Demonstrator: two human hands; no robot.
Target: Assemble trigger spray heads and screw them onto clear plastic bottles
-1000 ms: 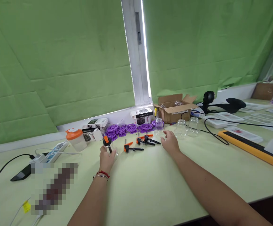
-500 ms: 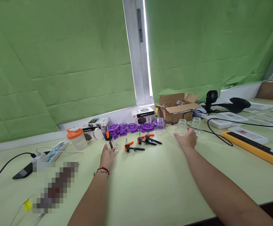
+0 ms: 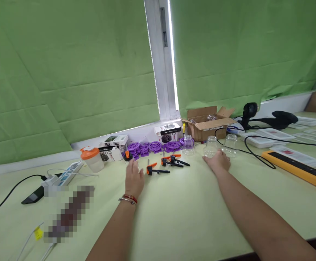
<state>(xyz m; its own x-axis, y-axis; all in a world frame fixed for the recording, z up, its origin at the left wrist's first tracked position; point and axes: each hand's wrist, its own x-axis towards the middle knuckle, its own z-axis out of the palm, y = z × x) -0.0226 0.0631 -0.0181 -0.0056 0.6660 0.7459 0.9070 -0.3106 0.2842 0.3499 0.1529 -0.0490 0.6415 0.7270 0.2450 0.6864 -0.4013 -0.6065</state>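
My left hand (image 3: pixel 134 179) is raised over the table with its fingers loosely extended. Just beyond its fingertips stands an orange-and-black clamp (image 3: pixel 127 155); the clear vessel around its lower part is mostly hidden by the hand. My right hand (image 3: pixel 220 162) curls around the lower near side of a clear jar (image 3: pixel 211 144) that stands neck up on the table. To either side of it stand another clear jar (image 3: pixel 187 145) and a third clear jar (image 3: pixel 230 143). Between my hands lie small orange-and-black clamps (image 3: pixel 158 170).
Purple plastic parts (image 3: pixel 155 146) line the wall beside small white boxes (image 3: pixel 168 132). An open cardboard box (image 3: pixel 209 125) stands behind the jars. At left are an orange-lidded cup (image 3: pixel 92 159) and a power strip (image 3: pixel 70 172). A black cable (image 3: pixel 258 156) loops near a yellow-and-black bar (image 3: pixel 296 170).
My left hand has let go of the clear vessel holding the clamp and drawn back to the right. My right hand stays at the middle jar. The view has shifted slightly.
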